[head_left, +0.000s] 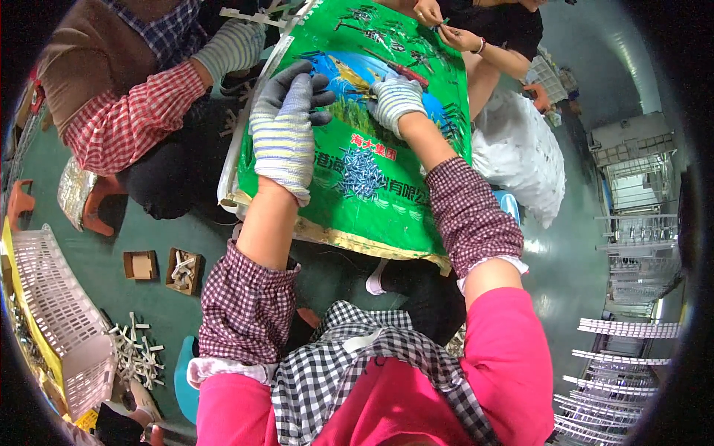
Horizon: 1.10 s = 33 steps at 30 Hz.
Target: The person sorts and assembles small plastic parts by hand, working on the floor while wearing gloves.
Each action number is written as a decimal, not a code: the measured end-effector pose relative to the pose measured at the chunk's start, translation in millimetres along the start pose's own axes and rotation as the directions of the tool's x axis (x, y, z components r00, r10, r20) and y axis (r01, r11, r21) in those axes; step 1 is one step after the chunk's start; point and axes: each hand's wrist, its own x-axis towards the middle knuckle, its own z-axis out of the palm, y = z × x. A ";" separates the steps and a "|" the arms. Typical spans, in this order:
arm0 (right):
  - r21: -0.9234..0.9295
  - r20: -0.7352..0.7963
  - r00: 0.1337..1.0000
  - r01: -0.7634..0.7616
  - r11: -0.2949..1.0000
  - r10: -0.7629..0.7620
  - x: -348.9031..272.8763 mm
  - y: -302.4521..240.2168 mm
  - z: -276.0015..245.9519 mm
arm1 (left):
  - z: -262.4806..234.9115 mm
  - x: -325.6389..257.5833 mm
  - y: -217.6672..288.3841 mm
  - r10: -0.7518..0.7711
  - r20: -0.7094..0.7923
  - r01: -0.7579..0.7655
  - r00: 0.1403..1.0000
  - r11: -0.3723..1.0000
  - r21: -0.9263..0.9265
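Observation:
My left hand (286, 126), in a striped knit glove with grey fingertips, hovers over the left part of the green printed sheet (260, 175). Its fingers are apart and hold nothing visible. My right hand (398, 102), gloved alike, is closed near the sheet's middle. A thin dark piece (360, 93) pokes out by its fingertips; what exactly the fingers grip is too small to tell. Just beyond that hand lies a red-handled tool (407, 73). Nearer to me on the sheet is a pile of small blue-silver pin-like parts (361, 175).
Dark slender parts (420, 59) lie scattered on the sheet. A gloved co-worker's hand (232, 48) is at far left, another person's bare hands (450, 31) at far right. A white sack (517, 152) stands right; small boxes (184, 270) and a pale crate (56, 290) are left.

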 end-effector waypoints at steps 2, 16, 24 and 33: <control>-0.003 0.030 1.000 -0.006 1.000 0.006 3.4 0.8 1.0 | 0.9 -0.5 0.4 -0.022 0.007 0.022 1.000 1.000 -0.014; 0.373 0.100 0.992 -0.103 0.922 0.071 68.7 18.3 9.1 | 11.3 -3.7 -5.6 -0.081 0.035 0.082 0.996 0.996 -0.026; 0.991 -0.085 0.970 0.107 -0.085 0.229 -3.8 21.5 -20.3 | -2.1 2.3 -23.5 -0.007 0.194 -0.054 0.981 0.950 0.308; 0.960 -0.069 0.991 0.098 -0.261 0.119 -80.9 -5.1 -35.7 | 9.2 7.0 -55.6 0.150 0.180 -0.220 0.972 0.851 0.477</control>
